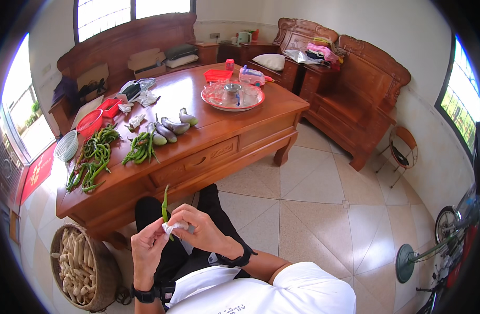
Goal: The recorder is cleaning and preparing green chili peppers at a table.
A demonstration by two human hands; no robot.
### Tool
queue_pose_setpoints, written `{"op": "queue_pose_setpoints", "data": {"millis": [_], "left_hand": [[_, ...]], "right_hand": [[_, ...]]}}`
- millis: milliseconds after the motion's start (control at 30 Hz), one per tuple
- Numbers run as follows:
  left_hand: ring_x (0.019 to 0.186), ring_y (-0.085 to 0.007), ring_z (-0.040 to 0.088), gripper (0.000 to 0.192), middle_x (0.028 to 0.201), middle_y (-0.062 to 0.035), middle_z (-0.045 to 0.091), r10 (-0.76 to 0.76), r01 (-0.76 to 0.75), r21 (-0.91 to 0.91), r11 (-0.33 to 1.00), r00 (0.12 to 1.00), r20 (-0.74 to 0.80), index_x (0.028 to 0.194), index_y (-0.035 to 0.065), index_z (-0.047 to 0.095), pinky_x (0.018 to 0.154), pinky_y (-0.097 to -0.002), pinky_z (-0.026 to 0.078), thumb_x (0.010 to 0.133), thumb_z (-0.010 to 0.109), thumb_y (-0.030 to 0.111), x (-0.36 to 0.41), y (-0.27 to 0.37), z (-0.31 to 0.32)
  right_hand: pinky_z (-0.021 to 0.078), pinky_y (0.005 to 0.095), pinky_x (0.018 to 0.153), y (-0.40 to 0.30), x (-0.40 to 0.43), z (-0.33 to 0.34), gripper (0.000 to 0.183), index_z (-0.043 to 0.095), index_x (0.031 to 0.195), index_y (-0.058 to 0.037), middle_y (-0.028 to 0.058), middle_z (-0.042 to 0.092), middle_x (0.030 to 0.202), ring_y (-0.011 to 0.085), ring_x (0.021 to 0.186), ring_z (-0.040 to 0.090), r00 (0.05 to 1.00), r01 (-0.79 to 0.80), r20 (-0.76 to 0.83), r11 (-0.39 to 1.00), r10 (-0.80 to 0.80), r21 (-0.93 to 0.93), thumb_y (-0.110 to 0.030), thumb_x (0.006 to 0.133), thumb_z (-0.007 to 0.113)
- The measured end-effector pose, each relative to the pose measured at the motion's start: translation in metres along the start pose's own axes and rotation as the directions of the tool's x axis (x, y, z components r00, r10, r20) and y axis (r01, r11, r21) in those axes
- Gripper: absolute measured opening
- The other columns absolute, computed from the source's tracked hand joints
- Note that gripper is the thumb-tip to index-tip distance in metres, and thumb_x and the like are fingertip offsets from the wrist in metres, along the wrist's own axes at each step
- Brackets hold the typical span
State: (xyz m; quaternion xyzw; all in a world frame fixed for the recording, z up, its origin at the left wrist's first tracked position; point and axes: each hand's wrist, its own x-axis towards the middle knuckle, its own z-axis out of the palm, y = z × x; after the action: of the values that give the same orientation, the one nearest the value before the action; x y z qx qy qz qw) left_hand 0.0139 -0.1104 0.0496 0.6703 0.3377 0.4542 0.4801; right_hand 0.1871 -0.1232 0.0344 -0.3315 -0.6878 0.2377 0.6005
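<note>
Above my lap, a long green chili pepper [165, 206] points upward between my two hands. My left hand [146, 245] pinches its lower part between thumb and fingers. With my right hand [198, 229] I press a white tissue [174, 227] around the pepper. On the wooden table [208, 145] before me lies a small pile of green peppers [139, 149], close to several purple eggplants [167, 127]. A larger heap of long peppers [94, 153] spreads at the table's left end. Crumpled tissues [136, 120] lie behind the small pile.
A red basket [90, 122] and a white basket [66, 145] stand at the table's left edge. A round tray [232, 108] holds glassware and a lidded pot. Left of my legs, a woven basket [106, 267] holds dried corn cobs [77, 263]. A green stand base [405, 263] is at right.
</note>
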Motion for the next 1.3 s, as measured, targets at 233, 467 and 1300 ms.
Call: {"op": "queue_pose_setpoints", "data": {"millis": [233, 467, 1300], "left_hand": [[0.087, -0.0097, 0.060, 0.032, 0.096, -0.0065, 0.064, -0.005, 0.007, -0.066, 0.998, 0.999, 0.041, 0.115, -0.0062, 0.059, 0.080, -0.0220, 0.049, 0.084, 0.059, -0.010, -0.001, -0.003, -0.003], [0.085, -0.0094, 0.061, 0.031, 0.092, -0.0057, 0.063, -0.034, 0.033, 0.010, 0.999, 0.992, 0.122, 0.111, -0.0054, 0.060, 0.078, -0.0210, 0.049, 0.081, 0.061, -0.010, 0.001, -0.001, 0.000], [0.071, -0.0054, 0.055, 0.030, 0.080, -0.0048, 0.061, -0.018, 0.014, 0.072, 0.997, 0.998, 0.063, 0.109, -0.0004, 0.063, 0.063, -0.0185, 0.045, 0.080, 0.062, -0.007, 0.003, -0.005, -0.001]], "right_hand": [[0.0475, 0.0286, 0.067, 0.001, 0.001, -0.001, 0.021, 0.060, 0.094, -0.0044, 0.0085, 0.056, 0.094, 0.0225, 0.082, 0.058, 1.000, -0.025, 0.012, 1.000, 0.025, -0.001, 0.002, 0.075, 0.069], [0.0474, 0.0274, 0.069, 0.001, 0.003, -0.005, 0.022, 0.062, 0.093, -0.0053, 0.0077, 0.057, 0.093, 0.0200, 0.082, 0.059, 0.997, -0.059, -0.044, 0.998, 0.058, -0.030, 0.001, 0.074, 0.069], [0.0471, 0.0293, 0.069, 0.016, 0.006, -0.005, 0.021, 0.062, 0.089, -0.0027, 0.0109, 0.058, 0.089, 0.0240, 0.081, 0.059, 0.990, -0.013, -0.138, 1.000, 0.013, -0.001, 0.005, 0.070, 0.068]]}}
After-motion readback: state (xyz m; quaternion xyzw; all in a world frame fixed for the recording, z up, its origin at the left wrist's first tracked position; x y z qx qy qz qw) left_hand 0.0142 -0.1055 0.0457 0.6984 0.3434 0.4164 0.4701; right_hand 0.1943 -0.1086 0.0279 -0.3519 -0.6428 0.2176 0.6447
